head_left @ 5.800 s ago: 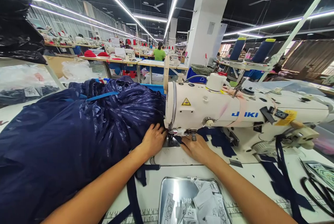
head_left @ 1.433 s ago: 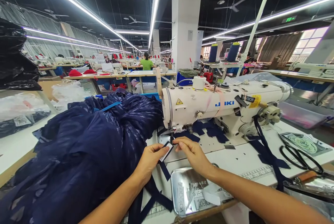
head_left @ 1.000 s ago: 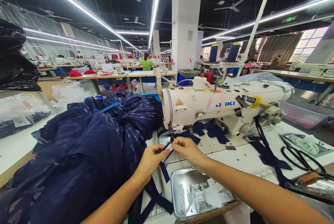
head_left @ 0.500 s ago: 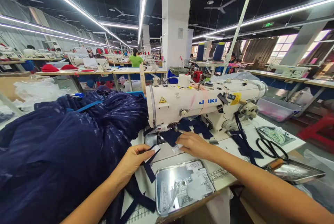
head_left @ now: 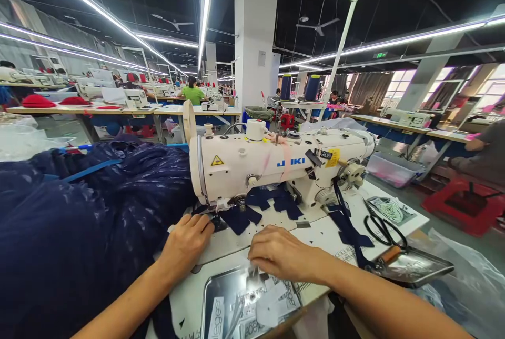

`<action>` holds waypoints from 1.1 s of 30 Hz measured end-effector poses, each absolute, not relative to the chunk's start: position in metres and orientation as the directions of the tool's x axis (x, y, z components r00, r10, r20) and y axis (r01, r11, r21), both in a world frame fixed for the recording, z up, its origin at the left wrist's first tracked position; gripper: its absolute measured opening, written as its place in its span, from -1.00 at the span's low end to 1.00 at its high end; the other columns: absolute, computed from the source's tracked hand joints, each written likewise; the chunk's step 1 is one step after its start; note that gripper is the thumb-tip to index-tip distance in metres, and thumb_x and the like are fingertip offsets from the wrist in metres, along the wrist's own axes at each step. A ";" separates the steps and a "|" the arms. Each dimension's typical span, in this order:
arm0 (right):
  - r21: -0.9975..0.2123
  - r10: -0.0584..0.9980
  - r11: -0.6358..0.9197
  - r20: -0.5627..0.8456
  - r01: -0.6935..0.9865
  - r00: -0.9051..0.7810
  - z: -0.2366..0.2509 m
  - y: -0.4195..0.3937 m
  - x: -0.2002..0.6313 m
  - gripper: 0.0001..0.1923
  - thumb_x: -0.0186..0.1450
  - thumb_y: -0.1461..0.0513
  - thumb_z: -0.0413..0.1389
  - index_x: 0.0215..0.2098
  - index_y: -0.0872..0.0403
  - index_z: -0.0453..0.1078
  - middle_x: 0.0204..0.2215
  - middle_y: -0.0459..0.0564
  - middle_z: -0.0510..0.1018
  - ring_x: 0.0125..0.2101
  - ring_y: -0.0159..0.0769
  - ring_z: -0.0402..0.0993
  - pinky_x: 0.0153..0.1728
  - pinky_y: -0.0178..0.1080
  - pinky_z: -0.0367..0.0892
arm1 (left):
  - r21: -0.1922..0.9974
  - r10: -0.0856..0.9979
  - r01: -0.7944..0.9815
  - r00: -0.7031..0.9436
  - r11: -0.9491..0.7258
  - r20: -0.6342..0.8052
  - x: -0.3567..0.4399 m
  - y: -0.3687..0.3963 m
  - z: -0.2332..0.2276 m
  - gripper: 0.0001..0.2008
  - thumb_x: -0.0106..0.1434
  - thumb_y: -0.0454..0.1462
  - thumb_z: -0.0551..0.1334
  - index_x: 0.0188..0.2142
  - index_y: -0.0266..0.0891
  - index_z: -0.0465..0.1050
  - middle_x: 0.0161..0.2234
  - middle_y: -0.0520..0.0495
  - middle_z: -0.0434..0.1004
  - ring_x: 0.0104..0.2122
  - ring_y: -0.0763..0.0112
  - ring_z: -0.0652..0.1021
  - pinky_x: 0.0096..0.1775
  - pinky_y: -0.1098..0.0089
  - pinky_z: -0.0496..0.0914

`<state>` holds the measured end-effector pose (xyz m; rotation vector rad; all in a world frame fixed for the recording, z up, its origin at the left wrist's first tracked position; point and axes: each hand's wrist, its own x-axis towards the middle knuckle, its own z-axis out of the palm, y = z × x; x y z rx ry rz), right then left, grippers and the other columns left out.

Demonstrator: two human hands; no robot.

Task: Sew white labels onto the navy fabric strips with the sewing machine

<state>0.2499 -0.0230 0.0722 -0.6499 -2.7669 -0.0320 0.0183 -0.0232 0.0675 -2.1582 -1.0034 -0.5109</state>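
My left hand point(head_left: 187, 241) is at the needle end of a white sewing machine point(head_left: 252, 165), fingers bent down and pressed together by the presser foot. They close on a navy fabric strip, mostly hidden beneath them. Over the back edge of a metal tray point(head_left: 211, 281), my right hand point(head_left: 278, 252) is closed in a pinch, its fingertips pointing down; what they hold is hidden. White printed labels point(head_left: 216, 315) lie loose in that tray. Navy cut pieces point(head_left: 240, 218) rest on the machine bed, right of the presser foot.
A large heap of navy fabric point(head_left: 90, 233) fills the left side. Black-handled scissors point(head_left: 384, 231) and a second metal tray point(head_left: 418, 265) sit at the right edge. Thread cones point(head_left: 311, 88) stand behind. A person in green point(head_left: 192, 94) is farther back.
My left hand has moved up to the presser foot with the navy strip. My right hand has come back from the machine bed to the label tray. The view has turned right.
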 end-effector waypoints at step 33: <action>0.071 0.517 0.759 0.538 0.647 -0.666 0.051 -0.020 0.187 -0.85 0.16 0.41 -0.05 -0.51 0.14 0.28 -0.45 0.02 0.38 -0.41 -0.28 0.26 -0.37 -0.22 0.12 | -0.581 0.518 0.594 0.794 -0.556 0.317 0.014 -0.030 0.031 -0.76 0.18 -0.46 0.02 -0.58 -0.32 0.30 -0.66 -0.02 0.36 -0.64 0.40 0.34 -0.43 0.32 0.12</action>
